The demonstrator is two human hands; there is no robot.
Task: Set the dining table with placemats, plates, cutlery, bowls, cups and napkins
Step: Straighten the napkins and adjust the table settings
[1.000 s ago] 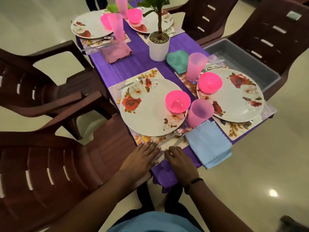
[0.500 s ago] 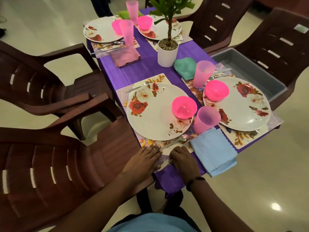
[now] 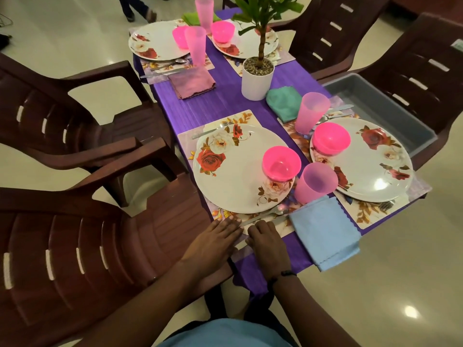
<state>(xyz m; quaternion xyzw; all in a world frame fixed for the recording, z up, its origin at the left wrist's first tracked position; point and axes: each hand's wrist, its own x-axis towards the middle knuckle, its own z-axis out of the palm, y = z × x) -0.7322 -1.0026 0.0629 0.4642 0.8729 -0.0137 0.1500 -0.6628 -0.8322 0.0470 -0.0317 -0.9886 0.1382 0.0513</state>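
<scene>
1. Two bare hands are laid flat, palms down, at the near edge of the purple-clothed dining table (image 3: 225, 101); nothing is gripped by either.
2. The left hand (image 3: 215, 242) is spread with its fingers straight and close together, the fingertips resting on the near edge of the floral rectangular placemat (image 3: 235, 118).
3. The right hand (image 3: 266, 242) is held loosely curled just beside it, knuckles up, touching the placemat's near edge next to the steel cutlery (image 3: 265, 215) lying there.
4. On that placemat the white round plate with red roses (image 3: 233, 176) is seen, with a bright pink plastic bowl (image 3: 281, 162) set on its right side.
5. A translucent pink plastic cup (image 3: 315, 182) stands just right of the plate, and a folded light-blue cloth napkin (image 3: 325, 231) lies at the near right corner of the table, overhanging the edge.
6. Three further places are laid along the table, around a white potted plant (image 3: 256, 77) at its middle.
7. Compared with the earlier frames, both hands are found in the same flat pose at the same edge; only the camera's view has shifted, so that the table sits lower in the picture.
</scene>
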